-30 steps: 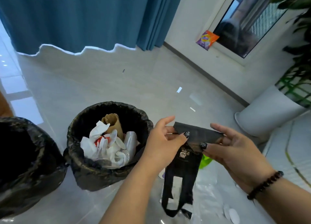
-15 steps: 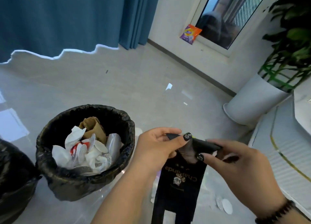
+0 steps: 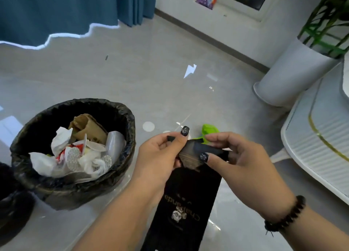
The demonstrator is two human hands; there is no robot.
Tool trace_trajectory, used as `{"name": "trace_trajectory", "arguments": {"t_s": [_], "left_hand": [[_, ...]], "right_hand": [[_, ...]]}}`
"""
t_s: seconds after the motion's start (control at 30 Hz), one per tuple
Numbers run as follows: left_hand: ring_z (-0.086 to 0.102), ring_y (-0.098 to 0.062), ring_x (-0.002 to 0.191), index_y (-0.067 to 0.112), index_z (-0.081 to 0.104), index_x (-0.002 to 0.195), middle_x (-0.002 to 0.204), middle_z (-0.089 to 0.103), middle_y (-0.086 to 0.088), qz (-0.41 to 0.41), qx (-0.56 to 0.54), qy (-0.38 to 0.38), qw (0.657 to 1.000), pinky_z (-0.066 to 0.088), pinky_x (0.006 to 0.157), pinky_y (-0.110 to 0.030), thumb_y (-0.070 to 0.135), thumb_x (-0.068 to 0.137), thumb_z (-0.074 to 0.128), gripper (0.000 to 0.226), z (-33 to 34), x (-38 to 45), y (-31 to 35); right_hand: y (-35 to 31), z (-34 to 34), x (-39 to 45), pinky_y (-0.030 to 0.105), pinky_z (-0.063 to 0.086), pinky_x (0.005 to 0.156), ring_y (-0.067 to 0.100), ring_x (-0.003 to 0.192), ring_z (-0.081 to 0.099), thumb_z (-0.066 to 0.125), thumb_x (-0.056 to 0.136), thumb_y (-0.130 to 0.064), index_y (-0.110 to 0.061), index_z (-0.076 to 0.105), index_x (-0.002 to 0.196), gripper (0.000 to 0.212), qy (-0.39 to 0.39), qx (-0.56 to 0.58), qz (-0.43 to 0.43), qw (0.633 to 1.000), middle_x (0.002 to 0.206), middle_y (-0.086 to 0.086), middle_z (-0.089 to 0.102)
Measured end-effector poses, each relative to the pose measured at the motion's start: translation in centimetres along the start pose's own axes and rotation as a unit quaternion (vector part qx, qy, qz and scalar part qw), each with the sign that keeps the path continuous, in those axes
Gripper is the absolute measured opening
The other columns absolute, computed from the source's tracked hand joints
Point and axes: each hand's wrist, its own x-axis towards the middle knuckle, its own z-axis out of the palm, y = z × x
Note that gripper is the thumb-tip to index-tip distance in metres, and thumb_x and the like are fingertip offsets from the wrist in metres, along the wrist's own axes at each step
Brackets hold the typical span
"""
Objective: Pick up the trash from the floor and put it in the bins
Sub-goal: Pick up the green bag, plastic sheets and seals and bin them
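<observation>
— What is the person holding there?

— A flat black plastic bag with pale printed lettering and a small logo (image 3: 186,199). Both hands are gripping its top end. The left hand (image 3: 160,156) is curling round the left corner, thumb on the near face, and the right hand (image 3: 238,160) is pinching the folded top edge between thumb and fingers.

— So where is the bag sitting against the grip?

— Its folded top is lying between the two hands, and the rest is hanging straight down below them, between the forearms. The bottom is running out of sight.

— And the bins?

— A round bin lined with a crinkled black bag (image 3: 73,188) is standing on the glossy grey tiled floor (image 3: 132,77), just left of the left hand. It is holding white crumpled tissue and plastic pieces (image 3: 81,156) and a brown paper cup (image 3: 86,128). A second black-lined bin (image 3: 11,199) is showing at the left edge, touching the first or nearly so.

— Anything still lying about?

— A bright green scrap (image 3: 208,131) is peeking out behind the right hand's fingers, and a small white round disc (image 3: 148,126) is lying on the floor beyond the left hand.

— The right wrist?

— It is wearing a dark beaded bracelet (image 3: 285,215). A white plant pot (image 3: 290,75) is standing further right, near the wall.
</observation>
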Motion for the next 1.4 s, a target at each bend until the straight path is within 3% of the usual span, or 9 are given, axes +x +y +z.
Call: {"name": "trace_trajectory", "arguments": {"t_s": [0.1, 0.17, 0.27, 0.43, 0.53, 0.67, 0.87, 1.2, 1.4], "left_hand": [[0.052, -0.029, 0.081, 0.002, 0.069, 0.099, 0.095, 0.061, -0.033, 0.01, -0.011, -0.021, 1.0, 0.04, 0.073, -0.042, 0.037, 0.063, 0.073, 0.051, -0.2, -0.6, 0.1], [0.051, -0.026, 0.071, 0.001, 0.069, 0.097, 0.084, 0.06, -0.022, 0.011, -0.018, -0.022, 1.0, 0.043, 0.063, -0.031, 0.035, 0.065, 0.072, 0.046, -0.4, -0.8, -0.1], [0.051, -0.01, 0.054, 0.006, 0.071, 0.094, 0.072, 0.061, -0.009, 0.011, -0.018, -0.006, 1.0, 0.041, 0.045, -0.016, 0.034, 0.063, 0.071, 0.043, -0.3, -0.8, -0.1], [0.057, -0.025, 0.073, 0.026, 0.078, 0.083, 0.086, 0.064, -0.021, 0.123, 0.178, 0.019, 0.976, 0.05, 0.074, -0.038, 0.059, 0.054, 0.068, 0.045, -1.3, -1.2, 0.1], [0.065, -0.022, 0.091, 0.018, 0.077, 0.079, 0.093, 0.068, -0.01, 0.131, 0.197, -0.011, 0.972, 0.051, 0.085, -0.032, 0.06, 0.056, 0.064, 0.049, -1.8, -1.4, 0.7], [0.072, -0.018, 0.082, 0.016, 0.077, 0.084, 0.088, 0.075, -0.008, 0.092, 0.137, -0.103, 0.981, 0.055, 0.067, -0.021, 0.044, 0.063, 0.066, 0.037, -1.8, -1.8, 1.4], [0.068, -0.023, 0.066, 0.009, 0.074, 0.075, 0.075, 0.073, -0.018, 0.146, 0.144, -0.045, 0.978, 0.058, 0.058, -0.029, 0.035, 0.068, 0.064, 0.029, -2.6, -2.2, 2.0], [0.07, -0.026, 0.08, 0.006, 0.075, 0.083, 0.088, 0.074, -0.017, -0.008, 0.089, -0.061, 0.994, 0.056, 0.075, -0.034, 0.047, 0.066, 0.065, 0.045, -2.7, -2.3, 0.5], [0.07, -0.023, 0.099, 0.011, 0.071, 0.108, 0.102, 0.074, -0.011, -0.073, 0.106, -0.122, 0.984, 0.054, 0.092, -0.036, 0.053, 0.08, 0.051, 0.054, -1.0, -2.0, 0.2]], "right_hand": [[-0.2, -0.2, 0.1, 0.019, 0.052, 0.082, 0.003, 0.088, 0.067, 0.069, 0.079, -0.005, -0.027, 0.068, 0.096, 0.028, -0.094, 0.011, -0.002, 0.995, 0.092, -0.009, 0.072], [-0.2, -0.2, 0.4, 0.017, 0.052, 0.078, 0.001, 0.083, 0.067, 0.067, 0.081, -0.004, -0.027, 0.069, 0.093, 0.026, -0.134, -0.002, -0.01, 0.991, 0.09, -0.011, 0.072], [0.1, -0.1, 0.7, 0.008, 0.046, 0.064, -0.003, 0.069, 0.062, 0.066, 0.081, -0.004, -0.027, 0.069, 0.086, 0.024, -0.104, -0.056, -0.03, 0.993, 0.08, -0.012, 0.07], [0.5, -0.4, 0.8, 0.003, 0.04, 0.063, -0.007, 0.077, 0.059, 0.066, 0.081, -0.007, -0.03, 0.067, 0.08, 0.023, -0.034, -0.134, -0.078, 0.987, 0.074, -0.02, 0.067], [0.3, -0.2, 0.5, 0.006, 0.041, 0.065, -0.005, 0.077, 0.061, 0.067, 0.08, -0.006, -0.03, 0.068, 0.079, 0.024, -0.031, -0.096, -0.096, 0.99, 0.08, -0.024, 0.066], [-0.5, -0.5, 0.4, 0.005, 0.041, 0.064, -0.003, 0.078, 0.062, 0.068, 0.079, -0.005, -0.027, 0.07, 0.078, 0.023, -0.023, -0.037, -0.108, 0.993, 0.077, -0.021, 0.067], [-1.9, 0.4, -0.4, 0.005, 0.04, 0.062, -0.005, 0.076, 0.06, 0.072, 0.075, -0.011, -0.03, 0.066, 0.078, 0.02, -0.044, -0.053, -0.11, 0.992, 0.078, -0.025, 0.065], [-0.8, -0.4, -0.1, 0.004, 0.037, 0.072, -0.007, 0.086, 0.054, 0.076, 0.071, -0.026, -0.033, 0.062, 0.085, 0.021, -0.053, -0.2, -0.177, 0.962, 0.079, -0.021, 0.062], [1.1, -1.0, 0.4, 0.022, 0.045, 0.064, 0.002, 0.08, 0.054, 0.07, 0.074, -0.03, -0.034, 0.052, 0.088, 0.023, -0.006, -0.267, -0.218, 0.939, 0.086, -0.019, 0.06]]}}
